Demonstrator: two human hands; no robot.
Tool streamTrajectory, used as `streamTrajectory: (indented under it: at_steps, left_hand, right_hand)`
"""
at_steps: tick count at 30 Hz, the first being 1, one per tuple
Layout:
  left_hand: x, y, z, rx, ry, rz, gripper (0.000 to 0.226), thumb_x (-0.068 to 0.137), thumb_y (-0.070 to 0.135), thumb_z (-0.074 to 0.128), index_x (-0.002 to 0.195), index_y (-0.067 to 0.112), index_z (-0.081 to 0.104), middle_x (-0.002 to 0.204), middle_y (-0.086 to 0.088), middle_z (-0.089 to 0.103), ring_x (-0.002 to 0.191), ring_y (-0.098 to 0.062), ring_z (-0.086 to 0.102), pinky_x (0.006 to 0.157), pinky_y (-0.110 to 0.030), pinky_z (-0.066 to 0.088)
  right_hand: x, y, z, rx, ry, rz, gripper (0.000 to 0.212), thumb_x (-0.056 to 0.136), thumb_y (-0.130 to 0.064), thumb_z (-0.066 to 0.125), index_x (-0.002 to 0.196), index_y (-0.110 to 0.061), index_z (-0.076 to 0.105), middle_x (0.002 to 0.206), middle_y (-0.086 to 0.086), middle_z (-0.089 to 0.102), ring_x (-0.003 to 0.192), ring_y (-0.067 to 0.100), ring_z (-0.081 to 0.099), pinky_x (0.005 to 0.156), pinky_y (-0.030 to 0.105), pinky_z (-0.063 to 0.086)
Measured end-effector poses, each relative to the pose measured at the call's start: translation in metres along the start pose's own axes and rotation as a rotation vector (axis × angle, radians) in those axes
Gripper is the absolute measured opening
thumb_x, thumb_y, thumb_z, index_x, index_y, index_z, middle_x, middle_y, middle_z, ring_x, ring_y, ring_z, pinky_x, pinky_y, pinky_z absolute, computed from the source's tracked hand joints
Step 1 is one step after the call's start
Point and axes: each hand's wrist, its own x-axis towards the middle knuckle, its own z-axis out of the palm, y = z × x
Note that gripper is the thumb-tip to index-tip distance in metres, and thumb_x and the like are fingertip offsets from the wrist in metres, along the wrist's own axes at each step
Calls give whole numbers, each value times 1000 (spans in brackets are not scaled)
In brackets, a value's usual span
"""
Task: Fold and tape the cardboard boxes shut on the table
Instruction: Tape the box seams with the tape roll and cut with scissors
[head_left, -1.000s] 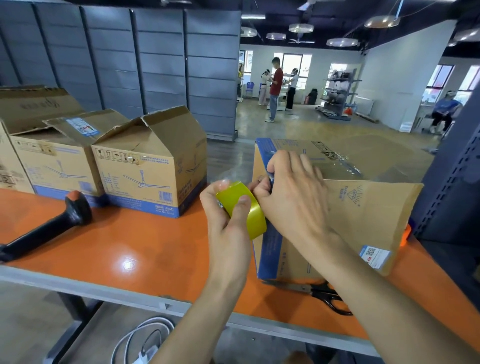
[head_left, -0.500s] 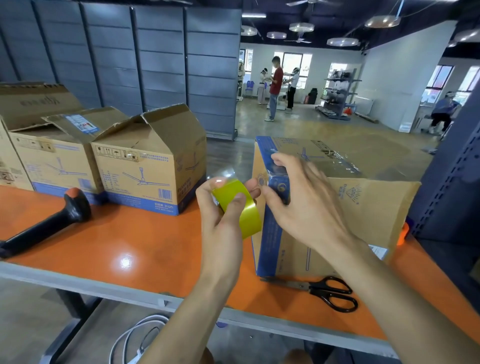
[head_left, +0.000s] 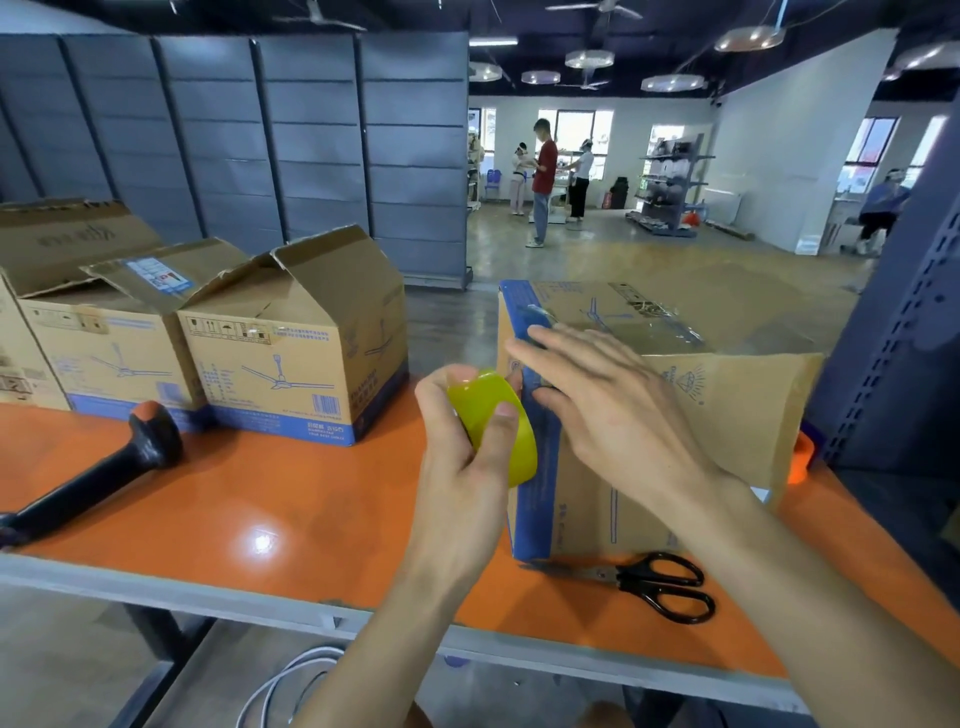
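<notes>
step: smoothing tape | left hand grips yellow tape roll | right hand flat, fingers straight, on cardboard box near tabletop's front edge | advice: keep tape taut, press firmly over corner

Lower left: black handheld scanner with an orange cap, lying on its side, handle running towards the frame's left edge. Lower right: black-handled scissors lying flat, blades together and pointing left. Bottom centre: white cable looped on the floor. Upper left: wall of grey panels. Centre background: three people standing close, the middle one in a red shirt. Right of them, a shelving rack with goods. Far right: a person in blue, and nearer, a grey perforated upright. Upper right: round ceiling lamps.
</notes>
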Motion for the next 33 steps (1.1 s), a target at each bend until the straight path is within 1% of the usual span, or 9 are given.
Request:
streamTrajectory:
  at_steps: [3,5,7,10,16,20,24,29,33]
  left_hand:
    - [8,5,-1,-30,92,59,23,94,29,55,115,28,46,115,13,69,114,-12,64,93,-33,51]
    - [18,14,3,-85,81,106,22,95,22,55,114,26,46,121,4,68,119,-15,64,96,-33,52]
    - [31,24,7,-123,-11,132,23,99,11,52,117,22,43,127,-8,66,123,-17,64,92,-30,55]
    - [50,35,8,-103,-201,101,24,103,-1,45,122,13,41,117,0,73,117,-15,68,79,-16,54]
    - [58,29,3,-41,-277,61,21,102,6,45,120,15,42,117,-1,75,118,-14,67,79,-14,54]
    - [52,17,2,64,-294,120,21,101,18,46,121,21,40,119,4,74,120,-16,66,91,-35,56]
    - [51,17,4,28,-278,123,19,101,23,46,119,25,39,117,2,75,116,-13,68,79,-15,53]
    - [49,15,6,18,-253,134,15,107,12,44,118,21,39,115,1,76,117,-9,66,80,-8,48]
    - [48,15,8,-9,-239,131,16,107,6,42,118,18,39,114,-1,76,117,-8,66,83,-6,46]
  right_hand:
    - [-6,0,5,-40,91,-14,53,91,-14,73,142,-21,59,142,5,60,132,26,54,112,44,43]
    - [-10,-3,10,-77,143,-21,57,88,-7,75,142,-17,58,141,5,60,133,26,53,113,43,41]
    - [-12,-6,13,-115,160,-29,61,84,0,76,140,-14,57,141,5,59,134,25,51,118,39,35]
    - [-15,-9,12,-142,156,-29,55,86,1,70,138,-11,58,141,6,58,136,25,48,121,37,29]
    - [-32,-1,2,-163,115,28,54,100,-15,58,151,-7,44,156,7,46,146,23,39,122,41,29]
    - [-48,23,-12,-213,78,92,50,105,-25,48,152,-11,44,158,3,42,148,19,37,122,42,30]
    - [-68,50,-23,-252,95,181,48,104,-17,49,151,-9,45,156,5,44,147,21,38,120,43,34]
    - [-79,56,-26,-247,107,324,47,106,-15,46,151,-3,42,158,11,41,149,23,35,120,43,33]
    - [-67,21,-8,-216,78,300,58,102,-20,49,153,2,35,162,17,30,153,29,25,124,45,24]
